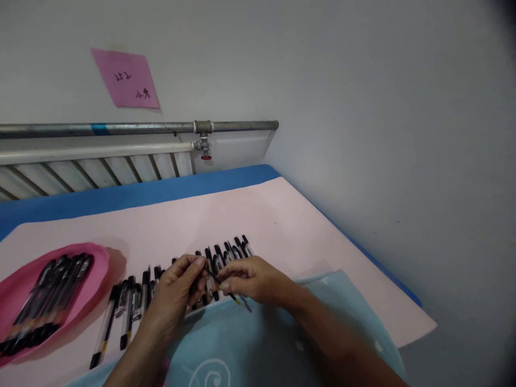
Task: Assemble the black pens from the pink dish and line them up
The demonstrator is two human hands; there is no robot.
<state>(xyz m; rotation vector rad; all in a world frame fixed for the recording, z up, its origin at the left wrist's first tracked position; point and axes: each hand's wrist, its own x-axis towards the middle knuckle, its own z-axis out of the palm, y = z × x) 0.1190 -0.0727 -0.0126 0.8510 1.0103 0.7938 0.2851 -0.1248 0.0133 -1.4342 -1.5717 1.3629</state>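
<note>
My left hand is closed in a pinch at the upper end of a thin dark pen refill. My right hand has its fingers closed around the lower part of the same refill, whose yellowish end slants down to the right. A pale, clear piece shows just below the right fingers; its kind is too blurred to tell. Both hands are above the near edge of the table, over a row of black-capped clear pens. Part of this row is hidden behind the hands.
A pink plastic basin at the left holds several black pens. Pink paper covers the blue table. Light blue cloth lies at the near edge. Walls, a radiator and a pipe bound the back.
</note>
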